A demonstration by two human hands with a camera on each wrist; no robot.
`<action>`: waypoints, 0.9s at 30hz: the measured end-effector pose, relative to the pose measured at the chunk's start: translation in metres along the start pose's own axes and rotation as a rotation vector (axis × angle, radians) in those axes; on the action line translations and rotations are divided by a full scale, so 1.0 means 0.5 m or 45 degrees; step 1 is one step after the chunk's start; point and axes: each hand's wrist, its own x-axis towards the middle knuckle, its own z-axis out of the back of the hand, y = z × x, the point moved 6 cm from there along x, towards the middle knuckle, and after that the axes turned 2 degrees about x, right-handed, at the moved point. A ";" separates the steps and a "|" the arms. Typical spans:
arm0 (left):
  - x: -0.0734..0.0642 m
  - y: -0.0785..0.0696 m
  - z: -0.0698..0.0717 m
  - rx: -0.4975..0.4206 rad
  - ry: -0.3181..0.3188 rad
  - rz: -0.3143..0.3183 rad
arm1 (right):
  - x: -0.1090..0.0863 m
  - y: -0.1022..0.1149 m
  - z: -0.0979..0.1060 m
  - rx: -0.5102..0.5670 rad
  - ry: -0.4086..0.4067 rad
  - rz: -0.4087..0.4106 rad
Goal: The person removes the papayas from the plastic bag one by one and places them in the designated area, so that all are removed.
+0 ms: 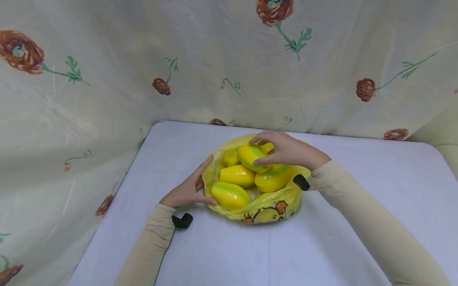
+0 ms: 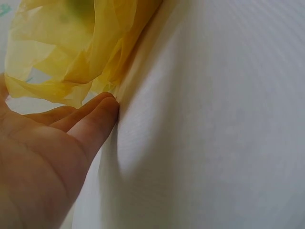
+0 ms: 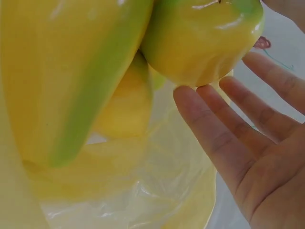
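A thin yellow plastic bag (image 1: 282, 204) with a printed cartoon stands with its mouth wide, holding several glossy yellow papayas, some with green streaks. My right hand (image 1: 286, 149) reaches over the far side of the bag and holds the top papaya (image 1: 250, 157) by its end, thumb on one side and fingertips on the other. That papaya lies over the others; in the right wrist view, the fingertips (image 3: 183, 95) meet its edge. At the bag's left side my left hand (image 1: 186, 190) spreads thumb and fingers against the plastic, fingers nearly straight in the left wrist view.
The bag stands on a table with a white cloth (image 1: 358, 178). Flower-printed curtains (image 1: 214, 59) hang behind the table and along its left side. A black band piece (image 1: 182, 221) sits at the left wrist, another (image 1: 301, 182) at the right.
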 end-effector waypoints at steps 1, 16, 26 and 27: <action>0.000 0.000 0.000 0.001 -0.001 0.004 | 0.002 0.001 -0.001 -0.008 0.005 0.000; 0.003 0.007 0.002 -0.011 -0.003 0.002 | 0.022 0.001 -0.021 -0.057 0.089 -0.030; 0.000 0.002 0.002 -0.005 -0.008 0.016 | 0.022 -0.001 -0.025 -0.078 0.071 -0.024; 0.000 0.002 0.002 -0.002 -0.007 0.018 | 0.021 0.000 -0.024 -0.079 0.068 -0.019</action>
